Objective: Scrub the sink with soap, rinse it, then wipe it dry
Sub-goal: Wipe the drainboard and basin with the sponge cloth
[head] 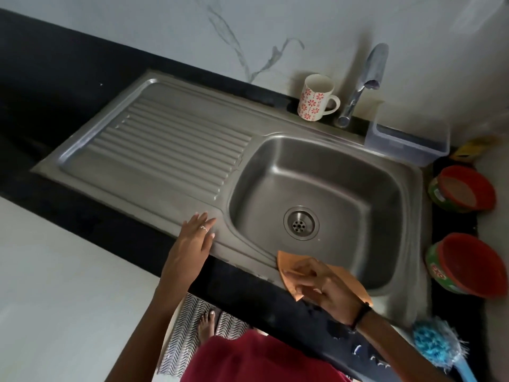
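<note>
**A:** Head view, talk me through it. Where are your hands?

**B:** My left hand (194, 238) lies flat with straight fingers on the steel ledge by the near left corner of the bowl, holding nothing. My right hand (325, 288) pinches an orange cloth (286, 267) between thumb and curled fingers, right at the sink's near rim.

**A:** And the sink itself?

**B:** The sink (316, 188) sits in a black counter (82, 73), bowl on the right, ribbed drainboard (176, 142) on the left. The drain (301, 222) is in the bowl's floor, nearer my side. The cloth hangs over the bowl's front edge.

**A:** What's behind it?

**B:** A white mug (316, 97) with red flowers stands upright on the back ledge, just beside the tap (363, 81). Right of the tap, a clear plastic box (407, 142).

**A:** And to your right?

**B:** Two red-rimmed tubs (462, 188) on the counter, well apart from the cloth. A blue scrub brush (438, 346) lies at the near right corner.

**A:** Wet or dry steel?

**B:** Can't tell from here.
</note>
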